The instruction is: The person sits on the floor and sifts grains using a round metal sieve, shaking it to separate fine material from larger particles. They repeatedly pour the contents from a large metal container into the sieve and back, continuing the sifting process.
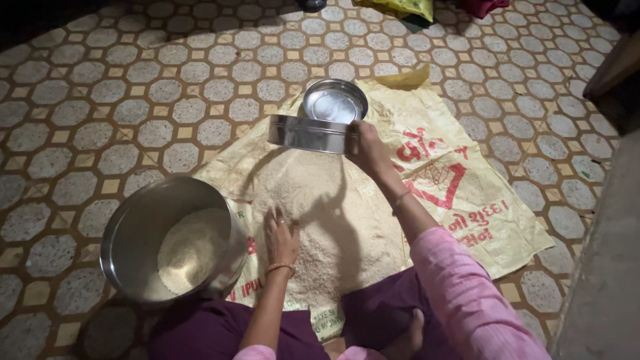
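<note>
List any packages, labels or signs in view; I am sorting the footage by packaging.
Sack: flattened on the tiled floor under the grain pile, pale yellow with red print and a red emblem.
Yellow bag: top edge of frame, crumpled, mostly cut off.
No signs or screens.

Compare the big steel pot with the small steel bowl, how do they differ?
The pot is far larger and deeper than the bowl. The pot holds a heap of pale grain; the bowl looks empty. The pot sits mostly on the tiled floor near the left hand, while the bowl rests on the sack beyond the sieve held by the right hand. Both are round, shiny metal.
</note>
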